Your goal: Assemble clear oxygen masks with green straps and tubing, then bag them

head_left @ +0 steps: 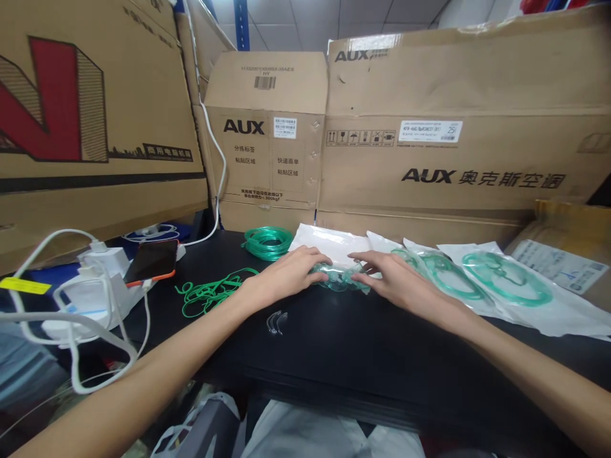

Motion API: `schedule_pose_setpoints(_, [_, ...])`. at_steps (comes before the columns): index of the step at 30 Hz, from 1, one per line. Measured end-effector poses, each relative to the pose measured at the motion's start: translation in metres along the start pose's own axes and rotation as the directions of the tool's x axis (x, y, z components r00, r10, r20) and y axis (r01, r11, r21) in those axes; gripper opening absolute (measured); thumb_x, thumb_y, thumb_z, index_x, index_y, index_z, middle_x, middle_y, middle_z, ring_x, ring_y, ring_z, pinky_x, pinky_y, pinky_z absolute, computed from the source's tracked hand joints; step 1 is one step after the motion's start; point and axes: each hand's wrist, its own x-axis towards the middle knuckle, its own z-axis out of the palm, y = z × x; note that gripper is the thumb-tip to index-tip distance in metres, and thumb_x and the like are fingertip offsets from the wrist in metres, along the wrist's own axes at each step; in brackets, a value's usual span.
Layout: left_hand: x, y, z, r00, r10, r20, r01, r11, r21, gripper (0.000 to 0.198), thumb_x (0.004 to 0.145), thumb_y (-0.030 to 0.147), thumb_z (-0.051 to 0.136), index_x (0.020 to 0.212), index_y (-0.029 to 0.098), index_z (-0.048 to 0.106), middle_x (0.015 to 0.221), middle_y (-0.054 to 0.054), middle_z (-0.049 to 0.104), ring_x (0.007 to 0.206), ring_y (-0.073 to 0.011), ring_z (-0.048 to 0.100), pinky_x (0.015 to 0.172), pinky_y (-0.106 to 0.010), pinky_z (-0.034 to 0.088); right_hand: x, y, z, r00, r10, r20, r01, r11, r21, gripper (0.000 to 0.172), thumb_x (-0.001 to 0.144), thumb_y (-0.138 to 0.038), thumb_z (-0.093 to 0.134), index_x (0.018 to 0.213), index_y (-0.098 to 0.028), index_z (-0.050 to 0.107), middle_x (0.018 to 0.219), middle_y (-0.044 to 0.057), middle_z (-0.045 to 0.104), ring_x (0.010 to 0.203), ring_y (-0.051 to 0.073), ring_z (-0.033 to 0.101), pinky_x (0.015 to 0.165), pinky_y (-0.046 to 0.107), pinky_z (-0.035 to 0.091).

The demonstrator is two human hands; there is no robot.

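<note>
Between my hands at the far part of the black table lies a low clump of clear green plastic pieces (338, 278); their exact kind cannot be made out. My left hand (300, 270) grips the left side of the clump, thumb low and fingers curled over the top. On the opposite side my right hand (386, 273) has its thumb and bent fingers around the clump's right edge. Directly behind it is a white pouch (329, 240). A coil of green tubing (268, 243) and a tangle of green elastic cords (210, 292) lie left of my hands.
Several white pouches with coiled green tubing (506, 280) lie to the right. Small clear curved strips (275, 322) rest on the black table (353, 343). At left are a phone (153, 261), white chargers (102, 267) and looping cables. Cardboard boxes (429, 152) wall the back.
</note>
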Motion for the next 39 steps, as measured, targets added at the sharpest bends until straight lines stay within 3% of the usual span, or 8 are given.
schedule_pose_setpoints(4, [0.0,0.0,0.001,1.0,0.01,-0.006,-0.01,1.0,-0.008,0.038,0.109,0.039,0.061,0.141,0.019,0.066,0.135,-0.011,0.07,0.131,-0.0302,0.063,0.114,-0.04,0.044,0.001,-0.002,0.002,1.0,0.017,-0.019,-0.017,1.0,0.013,0.045,0.101,-0.039,0.068,0.142,-0.022,0.072,0.137,0.013,0.078,0.126,0.037,0.073,0.105,0.048,0.059])
schedule_pose_setpoints(7, [0.0,0.0,0.0,1.0,0.01,-0.005,-0.01,1.0,-0.013,0.038,0.109,0.038,0.062,0.141,0.018,0.066,0.136,-0.012,0.07,0.131,-0.0301,0.063,0.115,-0.04,0.043,0.005,-0.004,0.003,0.999,0.038,-0.037,-0.037,0.999,0.032,0.044,0.1,-0.038,0.072,0.14,-0.02,0.074,0.129,0.014,0.081,0.115,0.036,0.079,0.096,0.044,0.063])
schedule_pose_setpoints(10, [0.0,-0.001,-0.001,1.0,0.01,0.003,-0.009,1.0,-0.019,0.038,0.109,0.039,0.061,0.141,0.018,0.066,0.137,-0.011,0.069,0.133,-0.0298,0.062,0.116,-0.04,0.042,0.01,-0.003,0.003,0.999,0.033,-0.032,-0.032,0.999,0.036,0.033,0.101,-0.039,0.072,0.125,-0.018,0.079,0.122,0.013,0.084,0.111,0.031,0.08,0.099,0.046,0.062])
schedule_pose_setpoints(16, [0.001,-0.003,0.0,1.0,0.013,0.02,-0.012,1.0,-0.026,0.039,0.11,0.039,0.06,0.142,0.019,0.066,0.137,-0.011,0.07,0.134,-0.0306,0.061,0.115,-0.041,0.042,0.015,-0.002,0.005,0.996,-0.063,0.065,0.062,0.998,0.021,0.03,0.109,-0.036,0.062,0.129,-0.018,0.075,0.138,0.012,0.077,0.131,0.028,0.071,0.115,0.053,0.052])
schedule_pose_setpoints(22, [0.0,-0.004,0.001,1.0,0.017,0.011,-0.017,0.999,-0.029,0.038,0.11,0.04,0.06,0.142,0.02,0.066,0.138,-0.01,0.069,0.136,-0.03,0.059,0.116,-0.041,0.042,0.014,-0.006,0.009,0.977,-0.175,0.124,0.177,0.984,-0.005,0.026,0.11,-0.035,0.059,0.121,-0.019,0.077,0.121,0.011,0.081,0.118,0.027,0.075,0.11,0.051,0.055])
schedule_pose_setpoints(26, [0.0,-0.003,-0.001,1.0,0.01,0.017,-0.009,1.0,-0.028,0.038,0.11,0.04,0.059,0.141,0.02,0.067,0.137,-0.01,0.07,0.134,-0.0303,0.061,0.115,-0.042,0.043,0.007,-0.009,0.015,0.971,-0.203,0.122,0.207,0.978,-0.016,0.028,0.11,-0.032,0.059,0.132,-0.019,0.072,0.133,0.012,0.076,0.12,0.026,0.074,0.108,0.05,0.056])
schedule_pose_setpoints(32, [0.003,-0.004,-0.001,1.0,0.014,0.02,-0.014,1.0,-0.025,0.037,0.109,0.04,0.059,0.14,0.02,0.067,0.139,-0.011,0.07,0.132,-0.0305,0.062,0.115,-0.042,0.042,-0.001,-0.01,0.032,0.988,-0.136,0.069,0.138,0.99,-0.025,0.038,0.11,-0.032,0.061,0.146,-0.019,0.063,0.146,0.015,0.068,0.131,0.03,0.068,0.113,0.055,0.053])
schedule_pose_setpoints(39, [0.003,-0.006,0.001,1.0,0.01,0.008,-0.01,0.999,-0.05,0.037,0.108,0.039,0.063,0.139,0.019,0.067,0.137,-0.012,0.071,0.135,-0.0306,0.061,0.116,-0.041,0.041,-0.003,0.006,0.024,0.999,-0.022,0.047,0.022,1.0,0.004,0.044,0.108,-0.036,0.065,0.149,-0.021,0.062,0.148,0.014,0.069,0.136,0.03,0.066,0.118,0.058,0.049])
